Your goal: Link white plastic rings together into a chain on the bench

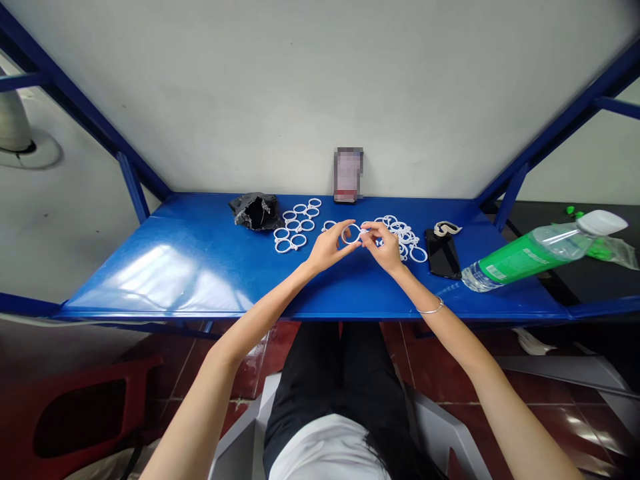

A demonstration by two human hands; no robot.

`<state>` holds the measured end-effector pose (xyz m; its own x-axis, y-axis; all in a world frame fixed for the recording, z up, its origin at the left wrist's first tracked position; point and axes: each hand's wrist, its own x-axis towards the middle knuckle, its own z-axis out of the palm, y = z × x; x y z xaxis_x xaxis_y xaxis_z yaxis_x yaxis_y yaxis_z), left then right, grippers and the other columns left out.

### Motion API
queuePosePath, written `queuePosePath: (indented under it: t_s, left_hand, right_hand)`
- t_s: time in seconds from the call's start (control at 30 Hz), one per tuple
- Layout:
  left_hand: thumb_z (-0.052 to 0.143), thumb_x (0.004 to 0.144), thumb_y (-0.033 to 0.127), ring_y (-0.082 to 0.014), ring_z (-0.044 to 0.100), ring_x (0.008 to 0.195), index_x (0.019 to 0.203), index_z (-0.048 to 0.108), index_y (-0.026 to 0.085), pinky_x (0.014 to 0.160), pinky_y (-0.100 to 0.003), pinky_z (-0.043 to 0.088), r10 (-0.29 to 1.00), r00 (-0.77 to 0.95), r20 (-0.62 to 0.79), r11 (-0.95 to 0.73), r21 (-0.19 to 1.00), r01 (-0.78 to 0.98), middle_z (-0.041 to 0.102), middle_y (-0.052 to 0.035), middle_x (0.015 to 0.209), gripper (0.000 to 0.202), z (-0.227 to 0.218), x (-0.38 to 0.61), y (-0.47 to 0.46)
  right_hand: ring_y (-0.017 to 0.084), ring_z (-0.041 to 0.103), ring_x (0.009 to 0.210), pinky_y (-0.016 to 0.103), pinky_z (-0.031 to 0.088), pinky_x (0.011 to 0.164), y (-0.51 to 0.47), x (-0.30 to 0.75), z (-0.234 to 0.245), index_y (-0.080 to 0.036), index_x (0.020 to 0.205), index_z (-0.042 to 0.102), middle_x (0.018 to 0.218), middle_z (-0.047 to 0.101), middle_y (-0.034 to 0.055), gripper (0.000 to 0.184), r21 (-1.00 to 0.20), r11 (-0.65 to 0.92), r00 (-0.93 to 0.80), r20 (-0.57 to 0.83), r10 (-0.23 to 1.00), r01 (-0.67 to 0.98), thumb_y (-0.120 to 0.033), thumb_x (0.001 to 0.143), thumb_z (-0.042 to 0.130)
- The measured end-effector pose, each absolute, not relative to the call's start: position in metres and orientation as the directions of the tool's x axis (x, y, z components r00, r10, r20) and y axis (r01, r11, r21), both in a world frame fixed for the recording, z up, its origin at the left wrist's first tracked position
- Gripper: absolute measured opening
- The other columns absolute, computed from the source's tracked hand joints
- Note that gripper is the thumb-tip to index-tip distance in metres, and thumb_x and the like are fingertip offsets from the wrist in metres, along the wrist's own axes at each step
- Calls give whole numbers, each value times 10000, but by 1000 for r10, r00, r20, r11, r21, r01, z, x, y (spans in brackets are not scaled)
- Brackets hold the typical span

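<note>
Between my two hands, just above the blue table (250,267), is a white ring (351,234). My left hand (330,247) grips its left side with thumb and fingers. My right hand (383,245) pinches it on the right, where a small knob-like part sits. A heap of white rings (407,237) lies behind and right of my right hand. To the left, several white rings (299,225) are spread out on the table. A single ring (329,226) lies just behind my left hand.
A black plastic bag (256,211) gapes at the back left. One phone (349,175) leans upright on the wall. At right are a dark phone (443,255), a white coiled strap (447,229) on its top edge, and a large bottle (535,253) with a green label. Blue frame bars flank the table.
</note>
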<state>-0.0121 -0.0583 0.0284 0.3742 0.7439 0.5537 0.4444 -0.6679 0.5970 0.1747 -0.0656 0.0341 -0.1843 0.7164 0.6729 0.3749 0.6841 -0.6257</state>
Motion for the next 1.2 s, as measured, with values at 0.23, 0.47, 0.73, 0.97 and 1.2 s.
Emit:
queuePosePath:
  t_s: [0.23,0.47,0.73,0.97,1.2]
  left_hand:
    - [517,919,615,-130,621,714,1298,512,153,652,-240,514,717,385,581,-696,565,444,676,-68,951,598,27,-12,-57]
    - [510,933,591,-130,623,712,1281,524,156,614,-226,498,700,403,590,-713,535,454,675,-66,928,558,28,-11,-60]
    - [551,927,538,-132,625,737,1272,534,158,636,-230,505,694,395,602,-718,531,450,674,-56,925,514,30,-14,-58]
    - [568,932,444,-131,624,761,1297,510,167,681,-243,520,683,399,612,-726,514,456,658,-51,948,462,33,-17,-57]
    - [548,938,451,-139,623,767,1307,499,186,689,-252,515,687,414,597,-722,497,482,653,-51,954,456,34,-18,-58]
  right_hand:
    - [136,640,570,258,509,567,-66,175,35,-230,1042,603,659,661,-26,274,-632,680,-204,659,724,372,-483,941,569]
    - [151,631,572,279,516,588,-62,177,32,-230,1090,583,644,628,-27,351,-644,658,-257,611,749,389,-545,948,526]
    - [155,654,586,268,499,589,-58,180,29,-236,1086,600,729,676,0,393,-581,669,-339,582,739,464,-571,987,419]
    - [157,637,574,265,487,611,-60,180,30,-243,1053,633,689,675,-3,386,-530,678,-365,580,728,509,-527,1017,374]
    - [155,606,548,265,459,592,-59,179,31,-246,961,649,650,646,-6,400,-525,688,-367,591,718,501,-524,1020,366]
